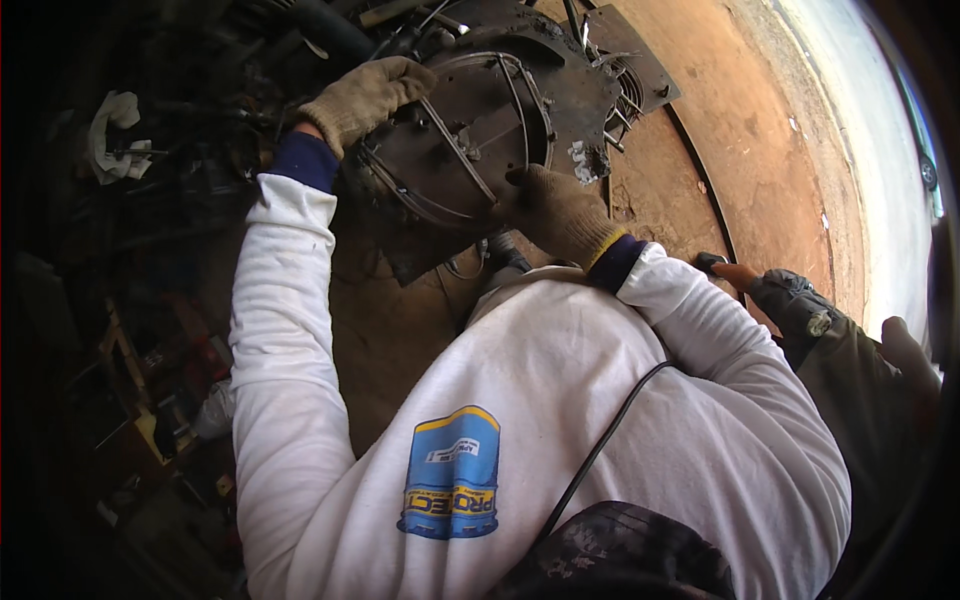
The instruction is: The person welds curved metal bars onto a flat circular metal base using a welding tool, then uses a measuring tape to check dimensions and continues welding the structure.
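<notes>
Curling its fingers at one end of the thin metal rod (459,150), which ran between it and the right hand (565,213), the left hand (365,100) could have let it skid over the dark plate (500,150) if either hand's pinch, impossible to tell, was loose.

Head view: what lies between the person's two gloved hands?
In the head view, a thin metal rod runs between the left hand and the right hand, over a dark surface.
</notes>
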Demonstrator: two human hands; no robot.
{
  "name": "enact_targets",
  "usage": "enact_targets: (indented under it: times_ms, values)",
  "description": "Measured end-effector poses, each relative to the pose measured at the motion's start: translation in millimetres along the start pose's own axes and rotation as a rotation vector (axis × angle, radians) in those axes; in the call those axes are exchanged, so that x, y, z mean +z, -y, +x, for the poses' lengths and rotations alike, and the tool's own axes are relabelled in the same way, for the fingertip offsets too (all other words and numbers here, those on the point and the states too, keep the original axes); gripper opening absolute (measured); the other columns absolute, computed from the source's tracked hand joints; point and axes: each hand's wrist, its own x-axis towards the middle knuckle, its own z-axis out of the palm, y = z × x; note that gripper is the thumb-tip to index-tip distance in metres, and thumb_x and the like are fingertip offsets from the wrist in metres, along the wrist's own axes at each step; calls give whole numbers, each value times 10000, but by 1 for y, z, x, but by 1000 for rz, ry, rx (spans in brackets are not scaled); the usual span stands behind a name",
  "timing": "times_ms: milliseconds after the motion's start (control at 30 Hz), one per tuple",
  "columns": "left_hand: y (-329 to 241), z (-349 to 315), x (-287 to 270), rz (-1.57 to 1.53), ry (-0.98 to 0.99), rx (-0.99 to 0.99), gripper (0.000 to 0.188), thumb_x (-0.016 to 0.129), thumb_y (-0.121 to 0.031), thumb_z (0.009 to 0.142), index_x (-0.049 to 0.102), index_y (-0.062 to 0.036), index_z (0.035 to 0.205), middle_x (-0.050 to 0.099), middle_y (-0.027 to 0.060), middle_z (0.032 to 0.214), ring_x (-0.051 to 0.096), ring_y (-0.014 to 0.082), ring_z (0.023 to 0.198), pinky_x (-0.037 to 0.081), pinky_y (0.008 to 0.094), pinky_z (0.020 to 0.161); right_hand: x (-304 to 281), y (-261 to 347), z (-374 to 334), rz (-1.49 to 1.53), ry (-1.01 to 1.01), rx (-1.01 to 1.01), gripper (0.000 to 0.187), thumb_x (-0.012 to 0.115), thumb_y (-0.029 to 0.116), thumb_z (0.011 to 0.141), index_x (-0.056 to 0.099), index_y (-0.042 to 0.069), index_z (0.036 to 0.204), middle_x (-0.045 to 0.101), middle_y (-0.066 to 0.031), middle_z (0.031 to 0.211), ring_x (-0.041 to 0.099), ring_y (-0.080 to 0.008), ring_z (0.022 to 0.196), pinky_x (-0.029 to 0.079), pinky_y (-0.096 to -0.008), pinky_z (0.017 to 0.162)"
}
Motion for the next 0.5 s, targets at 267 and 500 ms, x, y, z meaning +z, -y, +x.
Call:
enact_targets:
  times_ms: [267,500]
  values:
    - [-9,4,-8,0,98,-28,329,426,28,994,557,64,1293,652,109,1244,607,156,1196,445,263,1091,-4,5,-1,171,-84,-18,777,746,554,839,579,-59,1288,686,-254,1149,669,-378,1108,529,-418,933]
    - [12,14,-12,-246,190,78,306,473,-31,1020,544,81,1296,671,96,1175,635,125,1085,451,266,1087,0,5,7,684,95,143,748,800,434,841,562,-92,1317,695,-242,1151,697,-308,1045,547,-376,907]
